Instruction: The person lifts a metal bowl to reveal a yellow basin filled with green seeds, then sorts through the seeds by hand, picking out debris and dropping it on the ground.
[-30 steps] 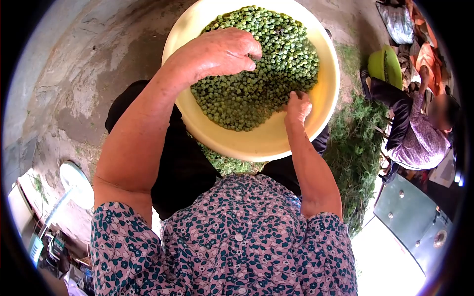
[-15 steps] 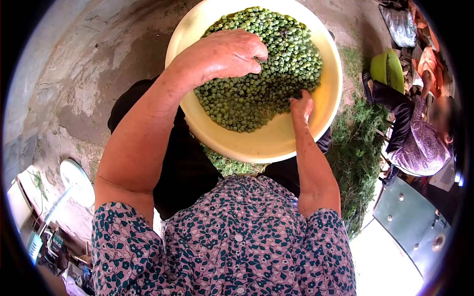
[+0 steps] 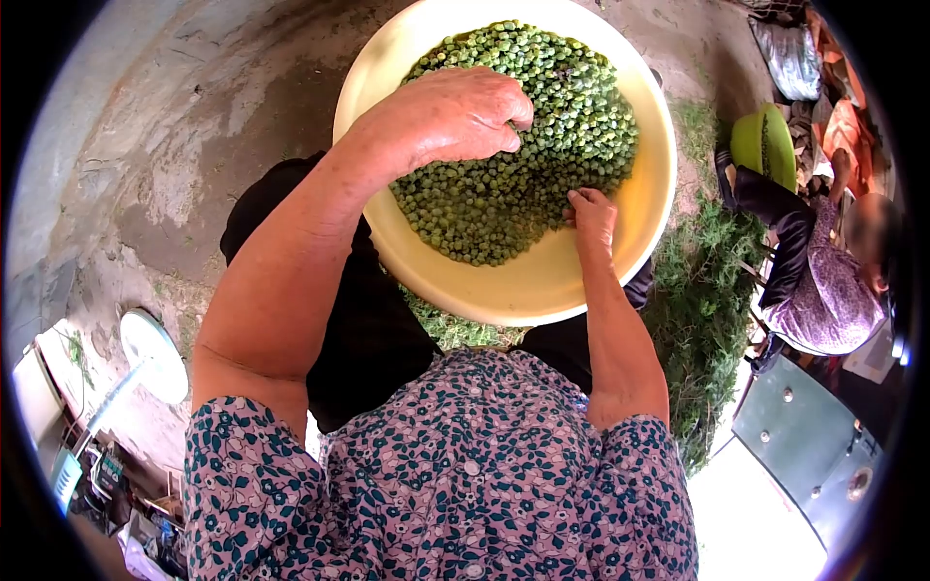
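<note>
A wide cream-yellow basin (image 3: 513, 298) holds a heap of small round green fruits or pods (image 3: 562, 97), some of them dark and wet-looking. My left hand (image 3: 475, 114) is over the left part of the heap, its fingers curled in and its thumb near them; whatever it holds is hidden. At the heap's lower right edge is my right hand (image 3: 593, 218), thumb and forefinger pinched together beside the green pieces. What lies between those fingertips is too small to make out.
Cut green plants (image 3: 702, 281) lie on the ground right of the basin. Farther right, another person in a purple patterned top (image 3: 833, 290) sits by a green basin (image 3: 746, 145). A round white fan-like object (image 3: 153, 356) stands at the left, and a grey-green panel (image 3: 804, 426) at lower right.
The whole view has shifted slightly, with the basin a little lower and to the right. My right fingertips have drawn back slightly from the heap; my left hand stays curled above it.
</note>
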`<state>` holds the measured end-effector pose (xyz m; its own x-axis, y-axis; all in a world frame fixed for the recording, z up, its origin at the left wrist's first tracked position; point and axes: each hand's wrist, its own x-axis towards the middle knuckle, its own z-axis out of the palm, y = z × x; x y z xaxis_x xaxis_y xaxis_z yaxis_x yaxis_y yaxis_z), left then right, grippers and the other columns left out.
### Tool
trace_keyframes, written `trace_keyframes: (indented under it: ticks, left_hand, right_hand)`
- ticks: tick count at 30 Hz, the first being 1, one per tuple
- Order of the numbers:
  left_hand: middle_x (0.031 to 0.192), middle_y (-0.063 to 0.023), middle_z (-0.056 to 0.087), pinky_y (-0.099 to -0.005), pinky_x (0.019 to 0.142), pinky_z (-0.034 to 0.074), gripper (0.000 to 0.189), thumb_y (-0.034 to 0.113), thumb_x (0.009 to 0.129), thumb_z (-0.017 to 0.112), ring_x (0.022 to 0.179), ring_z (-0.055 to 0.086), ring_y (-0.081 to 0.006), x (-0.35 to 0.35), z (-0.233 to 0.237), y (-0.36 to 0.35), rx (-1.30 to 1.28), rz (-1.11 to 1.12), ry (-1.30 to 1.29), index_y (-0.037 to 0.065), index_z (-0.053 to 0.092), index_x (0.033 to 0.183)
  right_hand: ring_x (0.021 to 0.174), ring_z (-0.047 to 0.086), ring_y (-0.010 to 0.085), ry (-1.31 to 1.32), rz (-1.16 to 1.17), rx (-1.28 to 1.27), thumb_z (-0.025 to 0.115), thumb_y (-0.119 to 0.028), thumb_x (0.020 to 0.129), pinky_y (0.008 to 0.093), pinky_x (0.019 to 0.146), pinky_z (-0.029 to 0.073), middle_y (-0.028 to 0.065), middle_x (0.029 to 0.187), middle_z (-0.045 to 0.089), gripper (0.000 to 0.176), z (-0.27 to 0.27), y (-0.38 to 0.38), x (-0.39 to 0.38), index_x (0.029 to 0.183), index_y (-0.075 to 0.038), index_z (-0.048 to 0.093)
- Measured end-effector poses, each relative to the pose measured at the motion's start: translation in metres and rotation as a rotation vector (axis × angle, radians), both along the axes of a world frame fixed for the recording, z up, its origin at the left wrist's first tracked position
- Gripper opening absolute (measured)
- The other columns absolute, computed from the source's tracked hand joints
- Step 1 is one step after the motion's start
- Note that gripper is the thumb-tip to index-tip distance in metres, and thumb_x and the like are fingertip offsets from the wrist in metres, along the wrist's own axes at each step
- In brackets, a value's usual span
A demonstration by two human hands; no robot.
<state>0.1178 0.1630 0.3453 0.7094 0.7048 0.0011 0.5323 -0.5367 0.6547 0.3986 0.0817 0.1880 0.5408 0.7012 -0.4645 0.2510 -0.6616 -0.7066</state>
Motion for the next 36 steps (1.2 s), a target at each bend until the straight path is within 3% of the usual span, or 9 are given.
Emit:
trace_keyframes:
  ticks: [6,11,15,18,23,28,30,32,36]
  left_hand:
    - [0.098,-0.0101,0.062,-0.0363,0.086,0.044,0.028,0.022,0.081,0.061,0.097,0.056,-0.0258,0.009,-0.003,0.0,-0.064,-0.011,0.098,0.007,0.062,0.105]
    - [0.096,-0.0101,0.062,-0.0372,0.083,0.044,0.027,0.02,0.08,0.062,0.096,0.057,-0.0257,0.015,0.004,-0.008,-0.071,-0.065,0.198,0.007,0.062,0.104]
    - [0.091,-0.0136,0.061,-0.0371,0.078,0.045,0.029,0.02,0.079,0.064,0.087,0.059,-0.0262,0.025,-0.015,-0.013,-0.145,-0.083,-0.155,0.004,0.062,0.103]
    - [0.089,-0.0147,0.061,-0.0365,0.075,0.046,0.03,0.022,0.08,0.063,0.082,0.059,-0.0261,0.036,-0.005,-0.015,-0.333,-0.143,-0.056,0.004,0.062,0.105]
    - [0.061,-0.0152,0.054,-0.041,0.059,0.042,0.021,0.018,0.076,0.063,0.059,0.056,-0.0298,0.038,-0.011,-0.019,-0.239,-0.066,-0.156,-0.001,0.059,0.069]
    - [0.06,-0.0146,0.052,-0.0411,0.06,0.042,0.024,0.021,0.076,0.064,0.059,0.055,-0.028,0.038,-0.008,-0.021,-0.182,-0.081,-0.123,-0.001,0.057,0.068]
    - [0.06,-0.0139,0.053,-0.0406,0.061,0.043,0.023,0.021,0.076,0.064,0.06,0.056,-0.0272,0.038,-0.01,-0.025,-0.174,-0.099,-0.111,-0.001,0.059,0.07]
    - [0.065,-0.0118,0.058,-0.039,0.064,0.046,0.018,0.018,0.075,0.065,0.065,0.058,-0.0256,0.036,-0.018,-0.03,0.002,-0.084,-0.209,0.001,0.062,0.076]
    - [0.075,-0.011,0.063,-0.0375,0.066,0.047,0.016,0.008,0.07,0.068,0.071,0.061,-0.0241,0.033,-0.011,-0.029,-0.208,-0.181,-0.097,0.003,0.063,0.084]
  right_hand:
    - [0.067,0.06,0.0154,0.536,0.035,0.145,0.063,-0.009,0.082,0.0276,0.057,0.048,0.0051,0.078,0.06,0.024,0.046,-0.015,-0.021,0.102,0.001,0.056]
    - [0.065,0.059,0.0146,0.725,0.152,0.264,0.062,-0.008,0.083,0.027,0.063,0.048,0.0056,0.073,0.06,0.012,0.089,-0.026,-0.043,0.088,0.002,0.059]
    - [0.067,0.057,0.0167,0.674,0.26,0.251,0.06,-0.009,0.083,0.0287,0.068,0.047,0.0075,0.075,0.061,0.012,0.107,-0.034,-0.048,0.091,0.0,0.058]
    - [0.064,0.057,0.0128,0.703,0.248,0.317,0.06,-0.006,0.082,0.0264,0.065,0.047,0.0049,0.07,0.06,0.009,0.12,-0.033,-0.066,0.086,0.001,0.06]
    - [0.062,0.056,0.0117,0.598,0.244,0.301,0.058,-0.006,0.077,0.0242,0.063,0.044,0.0054,0.066,0.06,0.013,0.133,-0.024,-0.083,0.083,0.004,0.063]
    - [0.063,0.056,0.0124,0.417,0.297,0.303,0.059,-0.006,0.074,0.0251,0.063,0.044,0.0066,0.066,0.06,0.014,0.144,-0.022,-0.078,0.081,0.005,0.063]
    - [0.064,0.056,0.0128,0.121,0.453,0.386,0.061,-0.006,0.072,0.0249,0.063,0.045,0.0071,0.068,0.059,0.015,0.151,-0.027,-0.073,0.081,0.005,0.063]
    - [0.064,0.057,0.0142,0.182,0.277,0.37,0.063,-0.008,0.074,0.0264,0.062,0.046,0.007,0.07,0.06,0.016,0.154,-0.032,-0.064,0.083,0.005,0.063]
    - [0.059,0.054,0.0107,-0.093,0.08,0.459,0.062,-0.006,0.077,0.0227,0.057,0.044,0.0054,0.067,0.059,0.012,0.157,-0.044,-0.015,0.083,0.004,0.063]
